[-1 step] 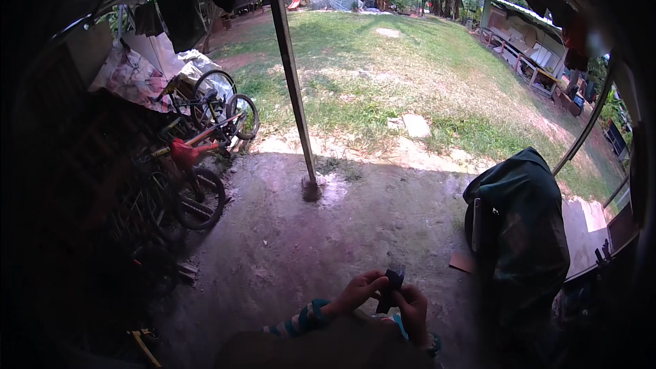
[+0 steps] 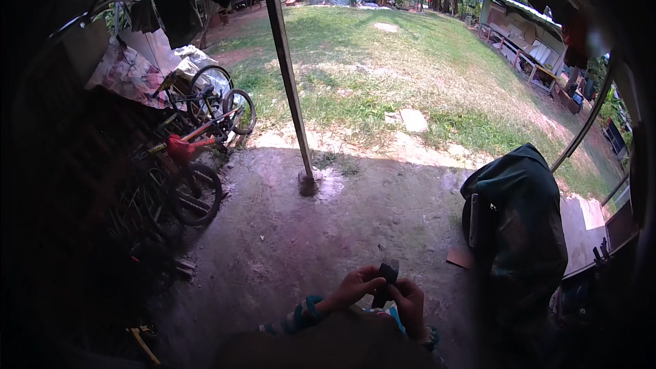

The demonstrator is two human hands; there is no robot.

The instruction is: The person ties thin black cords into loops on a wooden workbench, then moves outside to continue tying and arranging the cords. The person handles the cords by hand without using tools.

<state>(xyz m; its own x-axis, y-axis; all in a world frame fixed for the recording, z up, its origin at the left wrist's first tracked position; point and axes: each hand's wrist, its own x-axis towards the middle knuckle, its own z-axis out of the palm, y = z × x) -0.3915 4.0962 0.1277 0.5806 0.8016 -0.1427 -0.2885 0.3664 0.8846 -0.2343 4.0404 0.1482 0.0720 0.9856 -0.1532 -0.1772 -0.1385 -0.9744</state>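
Pinching a small dark strip (image 2: pixel 387 274) near the lower center, with thumb and fingers of the left hand (image 2: pixel 357 288) at its left edge and of the right hand (image 2: pixel 410 304) at its lower right, above a shaded concrete floor (image 2: pixel 273 246). Too dim to tell as cloth or thin plastic. Likely light, soft and hardly fragile, apt to fold rather than snap; probably best taken by opposite edges, lightly, between thumb and fingertips. Flanked on the left by parked bicycles (image 2: pixel 212 125) and on the right by a dark green cover (image 2: pixel 523 198) draped over something bulky. Backed, beyond a slender post (image 2: pixel 288 75), by a far, sunlit lawn (image 2: pixel 383 55).
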